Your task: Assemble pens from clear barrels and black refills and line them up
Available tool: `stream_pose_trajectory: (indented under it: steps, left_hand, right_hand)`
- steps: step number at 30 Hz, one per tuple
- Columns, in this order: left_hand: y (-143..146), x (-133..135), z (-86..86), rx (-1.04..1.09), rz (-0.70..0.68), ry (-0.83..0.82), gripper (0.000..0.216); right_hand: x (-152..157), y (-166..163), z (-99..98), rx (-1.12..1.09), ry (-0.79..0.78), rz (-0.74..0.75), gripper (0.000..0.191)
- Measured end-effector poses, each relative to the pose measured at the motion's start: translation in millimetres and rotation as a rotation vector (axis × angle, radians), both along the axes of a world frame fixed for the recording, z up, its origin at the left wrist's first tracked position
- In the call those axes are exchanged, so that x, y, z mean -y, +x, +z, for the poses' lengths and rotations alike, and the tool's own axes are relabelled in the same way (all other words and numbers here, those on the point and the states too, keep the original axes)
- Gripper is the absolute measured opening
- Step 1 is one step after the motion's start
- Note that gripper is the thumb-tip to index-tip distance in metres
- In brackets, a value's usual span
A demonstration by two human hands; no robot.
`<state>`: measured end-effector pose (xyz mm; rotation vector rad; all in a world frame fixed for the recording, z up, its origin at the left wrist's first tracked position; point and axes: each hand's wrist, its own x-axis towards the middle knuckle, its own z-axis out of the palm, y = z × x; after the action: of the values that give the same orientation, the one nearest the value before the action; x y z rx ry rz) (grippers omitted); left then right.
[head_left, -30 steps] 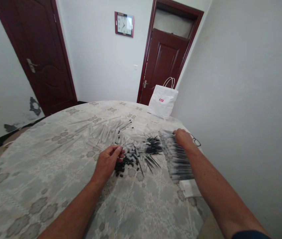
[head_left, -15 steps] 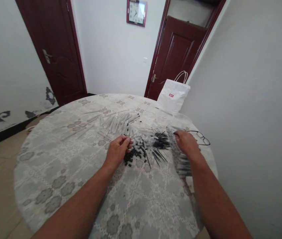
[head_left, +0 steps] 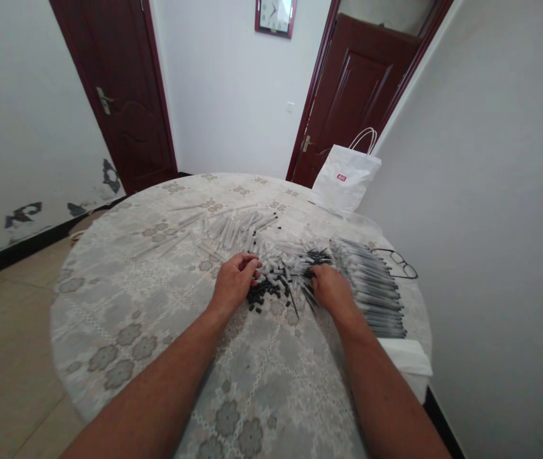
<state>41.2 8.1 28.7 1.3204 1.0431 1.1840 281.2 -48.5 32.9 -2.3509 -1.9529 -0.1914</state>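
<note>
My left hand (head_left: 237,278) is closed, thumb and fingers pressed together, at the left edge of the loose pen parts; anything between the fingertips is too small to make out. Just in front of it lies a heap of small black plugs (head_left: 264,291). My right hand (head_left: 331,287) has its fingers curled down at the thin black-tipped sticks, which look like pen refills (head_left: 319,256); its fingertips are partly hidden. Short whitish pieces (head_left: 278,264) are scattered between the hands. To the right of my right hand lies a row of slim clear pens with dark cores (head_left: 376,293).
Clear pen tubes (head_left: 235,228) lie in a pile farther back on the round table with a flowered cloth (head_left: 122,293). Eyeglasses (head_left: 402,262) and a folded white sheet (head_left: 405,356) sit at the right edge. A white paper bag (head_left: 345,178) stands at the back right.
My right hand has moved left from the row of pens to the black refills, uncovering the row. My left hand stays by the black plugs. The view has shifted slightly.
</note>
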Motion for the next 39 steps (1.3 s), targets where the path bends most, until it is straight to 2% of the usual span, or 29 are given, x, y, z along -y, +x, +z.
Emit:
stream_pose_trajectory:
  steps: [9,15,19,22,26,32,39]
  left_hand:
    - [-4,-7,-2.5,-0.057,0.07,0.009,0.033]
    - [-4,-7,-1.1,-0.073,0.075,0.022,0.032]
    - [-6,-8,0.0,-0.076,0.071,0.031,0.032]
    - [-11,-13,1.0,-0.025,0.125,0.029,0.032]
    - [-21,-24,-1.2,0.055,0.225,0.019,0.034]
    - [-25,-33,-10.9,0.109,0.257,-0.016,0.034]
    - [-22,-30,-10.4,0.095,0.233,-0.03,0.032]
  right_hand:
    - [-11,-11,-19.7,-0.074,0.165,0.125,0.028]
    - [-10,-15,-19.5,-0.128,0.229,0.172,0.026]
    - [-8,-31,-19.5,-0.126,0.202,0.247,0.023]
    - [-8,-40,-20.6,-0.119,0.183,0.283,0.023]
    - [-9,-37,-21.5,-0.152,0.234,0.33,0.023]
    - [-20,-17,-13.3,-0.133,0.286,0.246,0.025]
    - [-56,0,7.8,0.028,0.104,0.13,0.035]
